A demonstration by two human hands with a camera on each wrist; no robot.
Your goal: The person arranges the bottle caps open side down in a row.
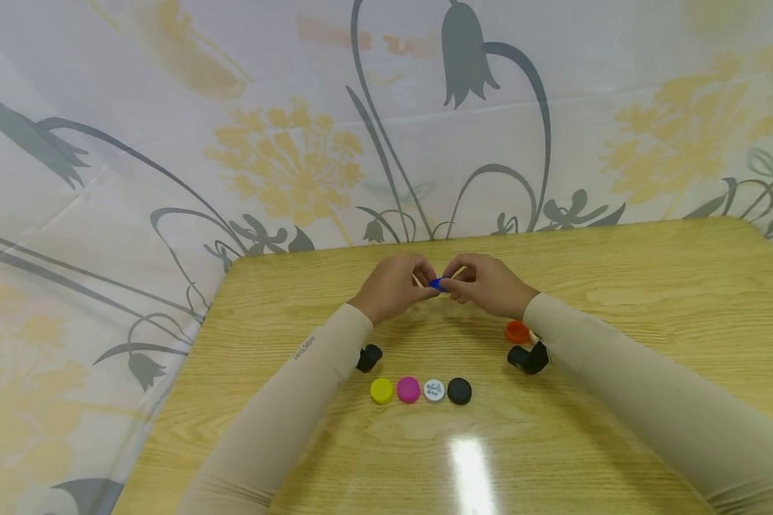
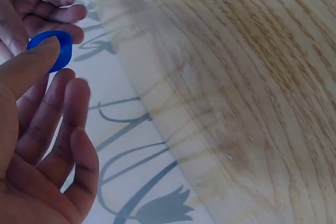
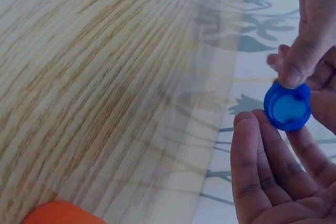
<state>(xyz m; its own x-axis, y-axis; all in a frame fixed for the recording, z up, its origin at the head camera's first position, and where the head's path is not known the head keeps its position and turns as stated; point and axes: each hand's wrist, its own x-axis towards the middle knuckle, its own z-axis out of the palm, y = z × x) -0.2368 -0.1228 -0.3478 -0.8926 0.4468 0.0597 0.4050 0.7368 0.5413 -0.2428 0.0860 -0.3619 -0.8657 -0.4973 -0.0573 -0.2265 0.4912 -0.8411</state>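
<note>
A round blue bottle cap (image 1: pixel 439 285) is held between both hands over the far part of the table. The left hand (image 1: pixel 399 281) pinches its left side, with the thumb lying across the blue cap (image 2: pixel 65 55) in the left wrist view. From the other side the right hand (image 1: pixel 486 284) pinches the same cap between thumb and fingers. The hollow inside of the blue cap (image 3: pixel 289 109) faces the right wrist camera. Nearer the body, a row holds a yellow cap (image 1: pixel 381 391), a magenta cap (image 1: pixel 409 390), a white cap with dark marks (image 1: pixel 434 390) and a black cap (image 1: pixel 459 391).
An orange-red cap (image 1: pixel 517 331) lies below the right wrist, partly beside the sleeve. Black wrist devices (image 1: pixel 528 358) hang under both forearms. The wooden table (image 1: pixel 650 286) ends at a white flower-patterned cloth (image 1: pixel 412 129) at the back and left.
</note>
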